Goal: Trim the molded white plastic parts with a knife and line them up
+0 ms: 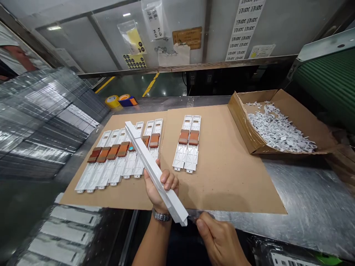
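Note:
My left hand [162, 186] is closed around a long white plastic bar [155, 170], held tilted over the front of the cardboard sheet, its lower end toward me. By that lower end, my right hand [219, 236] is closed in a pinch. A thin dark piece pokes out from its fingertips to the bar's end; its kind is hidden. Behind the bar lies a row of white plastic parts [118, 171] with brown bands around their middles. Two more banded white parts [191, 157] lie side by side to the right of them.
A cardboard box [241, 129] of small white plastic pieces [280, 127] stands at right. The cardboard sheet [222, 147] covers the metal table [310, 199]. Tape rolls [112, 101] sit at the back edge. Wrapped stacks [50, 122] stand at left; a person's arm [20, 57] shows beyond.

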